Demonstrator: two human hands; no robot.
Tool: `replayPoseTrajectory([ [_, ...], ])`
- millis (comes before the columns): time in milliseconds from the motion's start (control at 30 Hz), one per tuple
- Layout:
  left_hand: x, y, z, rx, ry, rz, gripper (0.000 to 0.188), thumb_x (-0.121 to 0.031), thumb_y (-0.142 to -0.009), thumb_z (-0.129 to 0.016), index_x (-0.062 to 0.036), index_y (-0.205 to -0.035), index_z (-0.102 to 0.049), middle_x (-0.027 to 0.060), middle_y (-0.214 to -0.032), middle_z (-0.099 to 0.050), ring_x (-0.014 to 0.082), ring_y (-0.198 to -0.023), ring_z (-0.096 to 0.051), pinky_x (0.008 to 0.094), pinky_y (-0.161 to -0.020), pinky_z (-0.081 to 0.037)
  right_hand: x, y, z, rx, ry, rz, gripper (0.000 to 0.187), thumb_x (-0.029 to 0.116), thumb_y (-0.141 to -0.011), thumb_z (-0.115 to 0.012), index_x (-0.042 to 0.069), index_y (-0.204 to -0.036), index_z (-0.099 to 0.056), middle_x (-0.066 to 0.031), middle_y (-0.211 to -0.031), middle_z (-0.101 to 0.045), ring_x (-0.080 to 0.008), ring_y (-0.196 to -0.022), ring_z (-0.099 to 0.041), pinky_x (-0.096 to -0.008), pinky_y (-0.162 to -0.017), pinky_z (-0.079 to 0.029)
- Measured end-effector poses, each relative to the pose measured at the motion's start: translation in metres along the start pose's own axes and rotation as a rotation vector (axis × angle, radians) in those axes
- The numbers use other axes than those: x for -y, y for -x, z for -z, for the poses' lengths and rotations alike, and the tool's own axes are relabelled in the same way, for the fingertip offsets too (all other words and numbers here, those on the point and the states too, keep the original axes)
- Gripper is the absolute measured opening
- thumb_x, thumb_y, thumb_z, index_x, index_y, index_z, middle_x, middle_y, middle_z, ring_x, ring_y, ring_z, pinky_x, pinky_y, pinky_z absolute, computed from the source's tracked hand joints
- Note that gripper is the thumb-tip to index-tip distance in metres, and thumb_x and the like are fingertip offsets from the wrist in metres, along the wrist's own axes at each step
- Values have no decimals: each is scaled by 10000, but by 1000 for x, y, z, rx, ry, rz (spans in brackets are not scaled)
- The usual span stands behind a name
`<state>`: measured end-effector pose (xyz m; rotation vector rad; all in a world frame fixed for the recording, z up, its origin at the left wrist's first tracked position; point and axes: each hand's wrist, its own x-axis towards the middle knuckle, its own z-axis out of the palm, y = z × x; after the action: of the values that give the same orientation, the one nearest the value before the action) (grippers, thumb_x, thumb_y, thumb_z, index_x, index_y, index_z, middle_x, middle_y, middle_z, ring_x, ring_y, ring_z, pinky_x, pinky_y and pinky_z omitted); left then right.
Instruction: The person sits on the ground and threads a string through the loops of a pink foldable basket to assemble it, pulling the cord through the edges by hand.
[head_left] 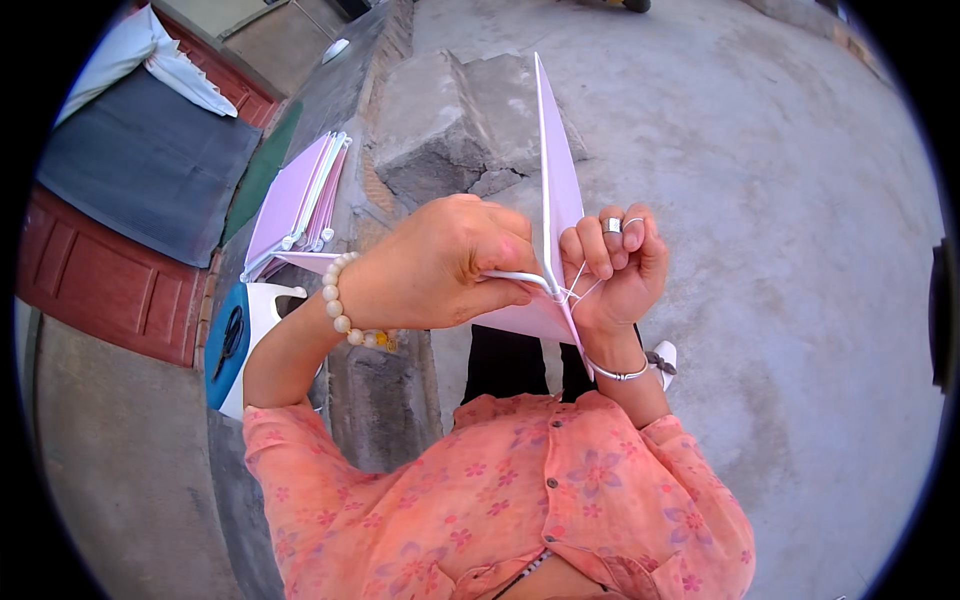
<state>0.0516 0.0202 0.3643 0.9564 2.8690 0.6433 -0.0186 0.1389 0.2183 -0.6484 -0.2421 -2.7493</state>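
A light pink, flat paper bag [564, 195] stands edge-up between my hands, a tall panel rising away from me and another part folded toward my lap. My left hand [440, 262], with a beaded bracelet at its wrist, is closed in a pinch on a thick white cord [520, 276] at the bag's fold. On the bag's other side, my right hand [625, 262] has its fingers curled around thin white strands [577, 290] that run back to the fold. The strands' ends are hidden in my fingers.
To the left, a stack of similar pink bags [290, 200] with white cords leans on a ledge. Black-handled scissors [230, 338] lie on a blue-topped white stool [262, 310] by my left elbow. Ahead are broken concrete steps [430, 120]; a red door [110, 275] stands far left.
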Motion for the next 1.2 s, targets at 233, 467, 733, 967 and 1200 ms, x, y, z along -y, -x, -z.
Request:
replayPoseTrajectory([
  [233, 6, -6, 31, -112, -5, 27, 123, -68, -686, -700, -5, -753, -619, 92, -670, -561, 246, -630, -544, 322, -587, -423, -10, -27, -26, -69, -62, 17, 252, 195, -882, -450, 107, -646, -440, 20, -531, -368, -101, -450, -329, -257, -490, -273],
  [467, 17, -12, 29, -21, 191, -35, 135, -50, -687, -679, 17, -793, -627, 115, -692, -590, 216, -638, -566, 302, -610, -449, -14, -22, -17, -170, -196, -96, 211, 141, -846, -482, 98, -641, -450, 17, -525, -377, -101, -449, -332, -251, -457, -274],
  [733, 41, -4, -12, 22, 151, 172, 191, -122, -717, -640, 16, -849, -625, 131, -704, -593, 224, -662, -575, 303, -643, -454, -12, -15, 12, -301, -198, -35, 193, 105, -837, -458, 96, -644, -457, 18, -530, -375, -99, -450, -325, -247, -463, -286],
  [967, 47, -2, -24, -84, 97, 232, 245, -164, -694, -671, 18, -830, -581, 126, -690, -582, 215, -665, -574, 301, -623, -452, -10, -12, 21, -368, -134, 29, 197, 106, -839, -449, 90, -643, -455, 10, -527, -366, -102, -450, -316, -247, -457, -279],
  [1200, 44, -1, -25, -101, 259, 308, 337, -125, -674, -666, 8, -960, -549, 97, -748, -620, 171, -714, -597, 288, -658, -469, -10, -10, 32, -387, -142, 15, 196, 112, -835, -455, 92, -640, -458, 11, -526, -365, -102, -453, -319, -249, -458, -284],
])
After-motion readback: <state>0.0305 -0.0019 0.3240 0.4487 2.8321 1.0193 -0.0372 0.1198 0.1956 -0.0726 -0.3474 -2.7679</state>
